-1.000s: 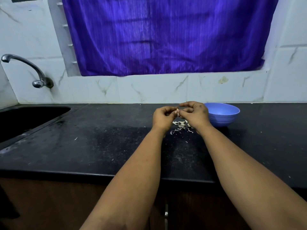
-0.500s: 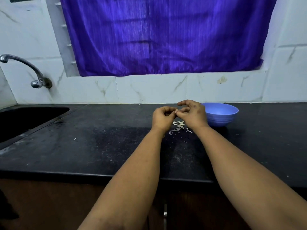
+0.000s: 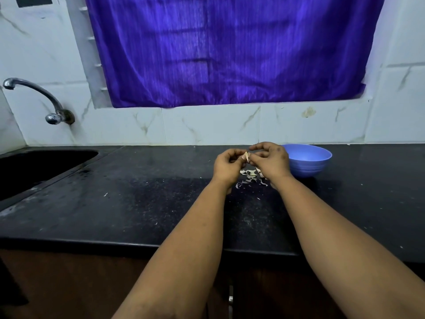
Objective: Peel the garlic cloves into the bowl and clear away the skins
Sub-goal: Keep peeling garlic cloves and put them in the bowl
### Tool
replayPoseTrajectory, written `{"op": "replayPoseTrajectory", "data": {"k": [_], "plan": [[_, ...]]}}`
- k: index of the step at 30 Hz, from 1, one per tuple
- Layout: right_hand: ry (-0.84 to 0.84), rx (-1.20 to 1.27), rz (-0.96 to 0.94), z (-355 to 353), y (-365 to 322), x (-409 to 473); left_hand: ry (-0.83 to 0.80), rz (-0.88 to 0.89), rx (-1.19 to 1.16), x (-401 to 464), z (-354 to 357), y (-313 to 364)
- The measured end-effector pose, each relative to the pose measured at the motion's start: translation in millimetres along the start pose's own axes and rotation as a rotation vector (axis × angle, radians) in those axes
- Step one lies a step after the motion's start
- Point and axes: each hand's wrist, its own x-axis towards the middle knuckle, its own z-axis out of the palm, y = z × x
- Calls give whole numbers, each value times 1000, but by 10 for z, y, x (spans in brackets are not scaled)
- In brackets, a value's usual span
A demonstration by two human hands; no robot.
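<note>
Garlic clove (image 3: 247,156), pinched between left hand (image 3: 226,166) and right hand (image 3: 271,163), sits above the skins (image 3: 250,176) near the counter's (image 3: 115,203) back edge; if it slips it lands there, missing the blue bowl (image 3: 308,160) alongside.

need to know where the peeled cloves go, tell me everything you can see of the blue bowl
The blue bowl is round and plain, plastic by its look, with faint ridges ringing its lower wall. It stands upright on the black counter near the tiled back wall, just right of the right hand, which hides its left edge; whether they touch cannot be told. Loose garlic skins lie on the counter to its left. From this angle its inside barely shows, so any contents cannot be told.
</note>
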Motion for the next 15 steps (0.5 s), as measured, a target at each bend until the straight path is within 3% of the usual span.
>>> {"op": "replayPoseTrajectory", "data": {"k": [6, 15], "plan": [[-39, 221, 78, -9, 13, 28, -43, -43, -120, 12, 3, 9], [-99, 258, 85, 12, 18, 21, -1, -58, -135, 38, -23, 4]]}}
